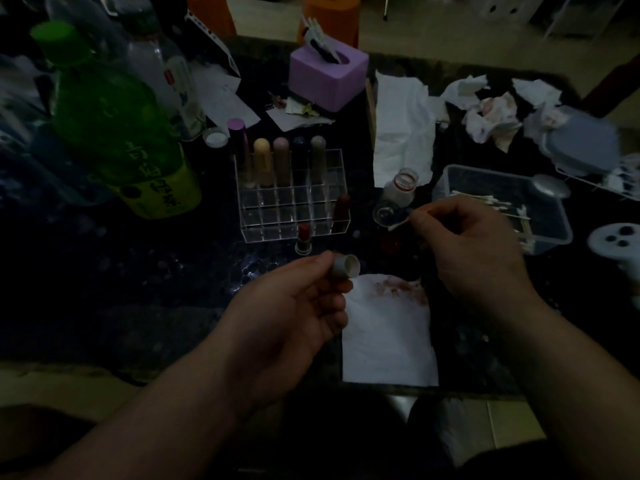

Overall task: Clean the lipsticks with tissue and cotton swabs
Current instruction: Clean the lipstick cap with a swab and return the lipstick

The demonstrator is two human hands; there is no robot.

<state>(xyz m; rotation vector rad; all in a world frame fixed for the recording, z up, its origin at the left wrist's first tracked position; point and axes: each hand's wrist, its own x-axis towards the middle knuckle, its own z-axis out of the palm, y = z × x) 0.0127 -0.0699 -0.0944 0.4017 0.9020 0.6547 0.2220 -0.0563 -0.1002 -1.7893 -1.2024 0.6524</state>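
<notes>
1. Grey-white plastic: the lipstick cap (343,267) is pinched at its closed end between the thumb and fingers of the left hand (294,306). Its open mouth is turned toward the right, just above the top edge of the tissue (388,337). With so short a hold, a firm push from a swab inside could twist the cap loose.
2. The right hand (467,244) pinches a cotton swab (398,225) with its tip at a small clear dish (383,213). Whether it touches liquid I cannot tell. An over-wet tip may drip on its way to the cap.
3. The small bottle (401,187) stands uncapped just behind the dish and near the right hand's fingers. A careless pull back could tip it.
4. The uncapped red lipstick (304,237) stands on the table just in front of the clear organiser (263,216). Its bare tip could be brushed or toppled by the left hand, smearing it.
5. The tissue carries red smears near its top edge, so a cleaned cap laid there would likely pick up colour again.
6. In this dim light, residue left inside the cap is easy to miss.
</notes>
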